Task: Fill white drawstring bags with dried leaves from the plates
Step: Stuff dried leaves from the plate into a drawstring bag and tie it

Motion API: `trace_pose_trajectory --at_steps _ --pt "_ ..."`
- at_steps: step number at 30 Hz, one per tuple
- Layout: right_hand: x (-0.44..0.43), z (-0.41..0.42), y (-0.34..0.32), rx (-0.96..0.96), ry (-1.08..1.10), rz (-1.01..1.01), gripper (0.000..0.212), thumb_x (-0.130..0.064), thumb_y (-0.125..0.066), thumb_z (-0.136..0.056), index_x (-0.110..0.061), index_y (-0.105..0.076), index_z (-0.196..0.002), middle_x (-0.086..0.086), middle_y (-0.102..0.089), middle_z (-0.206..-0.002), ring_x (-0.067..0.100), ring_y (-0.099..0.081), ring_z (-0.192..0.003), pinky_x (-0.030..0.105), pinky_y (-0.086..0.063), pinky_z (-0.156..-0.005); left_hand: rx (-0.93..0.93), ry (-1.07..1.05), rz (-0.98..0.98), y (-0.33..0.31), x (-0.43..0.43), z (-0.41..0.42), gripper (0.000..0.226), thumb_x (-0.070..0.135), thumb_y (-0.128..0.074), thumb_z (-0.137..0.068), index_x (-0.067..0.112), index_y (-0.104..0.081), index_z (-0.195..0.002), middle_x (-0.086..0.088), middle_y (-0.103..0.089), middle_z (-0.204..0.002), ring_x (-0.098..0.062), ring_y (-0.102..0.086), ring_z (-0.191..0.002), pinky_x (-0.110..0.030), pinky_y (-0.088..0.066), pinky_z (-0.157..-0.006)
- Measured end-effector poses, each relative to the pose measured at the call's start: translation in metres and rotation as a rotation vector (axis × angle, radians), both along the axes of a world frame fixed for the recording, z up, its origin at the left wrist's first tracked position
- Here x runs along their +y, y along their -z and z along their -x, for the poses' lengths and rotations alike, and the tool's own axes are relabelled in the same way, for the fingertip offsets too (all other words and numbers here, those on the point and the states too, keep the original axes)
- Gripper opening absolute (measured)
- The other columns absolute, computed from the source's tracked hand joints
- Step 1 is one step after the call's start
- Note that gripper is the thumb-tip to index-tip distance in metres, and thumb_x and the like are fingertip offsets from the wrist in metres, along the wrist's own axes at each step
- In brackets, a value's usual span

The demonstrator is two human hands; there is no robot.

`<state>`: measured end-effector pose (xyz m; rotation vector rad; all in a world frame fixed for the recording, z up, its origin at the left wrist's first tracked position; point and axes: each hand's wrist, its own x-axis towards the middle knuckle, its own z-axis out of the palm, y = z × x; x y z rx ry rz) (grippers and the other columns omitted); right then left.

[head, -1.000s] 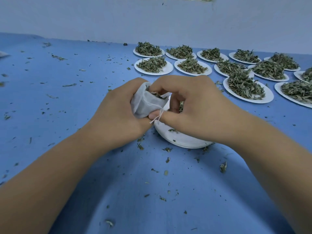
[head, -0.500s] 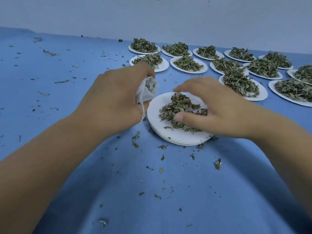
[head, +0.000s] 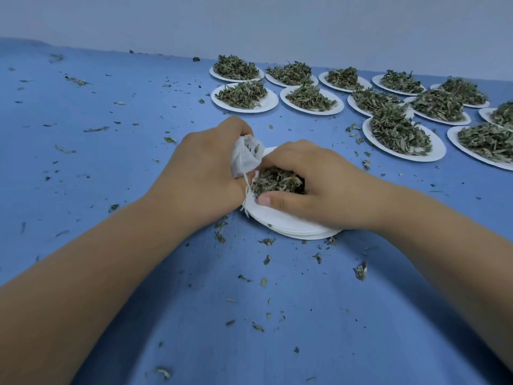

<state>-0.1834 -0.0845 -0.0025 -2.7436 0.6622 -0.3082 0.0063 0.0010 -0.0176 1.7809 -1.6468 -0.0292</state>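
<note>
My left hand [head: 202, 173] grips a small white drawstring bag [head: 245, 158], mouth open toward the right, with some leaves inside and its string hanging down. A stack of white paper plates [head: 288, 223] sits just right of it on the blue table. My right hand [head: 319, 187] is cupped over the stack, fingers and thumb curled round a clump of dried green leaves [head: 277, 182] right beside the bag's mouth.
Several white plates heaped with dried leaves [head: 244, 97] stand in rows at the back right, the nearest big one [head: 402, 140] close to my right hand. Leaf crumbs litter the blue table [head: 111, 162]. A pale wall runs along the far edge.
One second ago both hands held the bag. My right hand then dropped onto the plate, spread over the leaves, and has now closed round a clump and drawn it toward the bag.
</note>
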Motion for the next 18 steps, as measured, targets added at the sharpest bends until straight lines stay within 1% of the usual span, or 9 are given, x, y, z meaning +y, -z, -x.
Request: trace_pose_trajectory --at_steps 1,3,5,6,9,10,12,15,18 --pt "0.0 -0.001 0.001 -0.027 -0.013 0.008 0.045 -0.049 -0.064 -0.095 -0.026 -0.061 -0.134 -0.006 -0.062 -0.124 0.011 -0.051 -0.118 0.026 -0.04 -0.101 -0.004 -0.004 -0.003 0.001 -0.001 0.0 0.041 0.018 -0.073 -0.079 0.034 -0.054 -0.111 0.009 -0.064 -0.089 -0.016 -0.059 -0.082 -0.028 -0.051 -0.066" --pt "0.001 -0.002 0.003 -0.071 -0.001 0.038 0.032 -0.04 -0.065 -0.097 -0.023 -0.069 -0.124 -0.003 -0.066 -0.113 0.012 -0.059 -0.107 0.029 -0.044 -0.096 -0.005 -0.017 -0.016 0.002 -0.002 -0.001 0.039 0.018 -0.072 -0.079 0.036 -0.055 -0.108 0.013 -0.063 -0.086 -0.011 -0.056 -0.078 -0.011 -0.042 -0.064" --pt "0.001 0.0 0.004 -0.107 0.034 0.055 0.023 -0.036 -0.067 -0.097 -0.023 -0.074 -0.115 -0.003 -0.068 -0.106 0.011 -0.062 -0.097 0.03 -0.047 -0.09 -0.018 -0.025 -0.034 0.001 -0.001 -0.001 0.036 0.019 -0.069 -0.079 0.039 -0.054 -0.105 0.017 -0.06 -0.083 -0.007 -0.054 -0.074 -0.006 -0.039 -0.062" --pt "0.002 0.001 0.003 -0.142 0.057 0.035 0.021 -0.035 -0.067 -0.096 -0.024 -0.075 -0.112 -0.005 -0.069 -0.104 0.009 -0.062 -0.094 0.027 -0.047 -0.088 -0.032 -0.023 -0.042 0.0 0.0 0.0 0.035 0.02 -0.068 -0.08 0.039 -0.053 -0.105 0.018 -0.059 -0.083 -0.007 -0.053 -0.074 -0.007 -0.04 -0.062" --pt "0.003 0.005 -0.012 -0.349 0.138 -0.084 0.016 -0.035 -0.069 -0.096 -0.027 -0.075 -0.109 -0.012 -0.072 -0.101 0.004 -0.064 -0.092 0.016 -0.05 -0.08 -0.149 0.002 -0.051 -0.006 0.0 0.002 0.035 0.023 -0.067 -0.079 0.034 -0.054 -0.11 0.013 -0.059 -0.088 -0.018 -0.055 -0.081 -0.033 -0.046 -0.068" --pt "0.003 0.006 -0.019 -0.406 0.142 -0.096 0.015 -0.034 -0.07 -0.096 -0.027 -0.075 -0.108 -0.012 -0.073 -0.098 0.004 -0.065 -0.089 0.014 -0.051 -0.075 -0.207 0.002 -0.048 -0.008 0.0 0.004 0.035 0.023 -0.066 -0.079 0.031 -0.054 -0.112 0.011 -0.06 -0.091 -0.02 -0.055 -0.082 -0.034 -0.044 -0.069" --pt "0.005 0.005 -0.028 -0.445 0.115 -0.086 0.012 -0.03 -0.072 -0.094 -0.024 -0.073 -0.105 -0.012 -0.071 -0.093 0.005 -0.065 -0.085 0.013 -0.05 -0.067 -0.295 -0.009 -0.031 -0.014 -0.002 0.006 0.035 0.022 -0.065 -0.08 0.026 -0.055 -0.113 0.007 -0.061 -0.094 -0.024 -0.055 -0.082 -0.036 -0.044 -0.069" --pt "0.008 0.0 -0.03 -0.403 0.111 -0.087 0.019 -0.026 -0.077 -0.089 -0.023 -0.062 -0.102 -0.017 -0.063 -0.093 -0.003 -0.059 -0.089 0.006 -0.041 -0.075 -0.354 -0.01 -0.032 -0.021 -0.003 0.011 0.036 0.017 -0.065 -0.077 0.021 -0.056 -0.112 0.007 -0.056 -0.09 -0.021 -0.05 -0.078 -0.034 -0.036 -0.065" --pt "0.006 -0.004 -0.027 -0.384 0.112 -0.144 0.017 -0.014 -0.08 -0.084 -0.014 -0.066 -0.093 -0.017 -0.063 -0.085 -0.005 -0.057 -0.081 0.009 -0.04 -0.077 -0.375 0.017 -0.046 -0.026 -0.004 0.016 0.036 0.012 -0.066 -0.072 0.023 -0.052 -0.103 0.012 -0.043 -0.077 -0.015 -0.041 -0.066 -0.029 -0.025 -0.055"
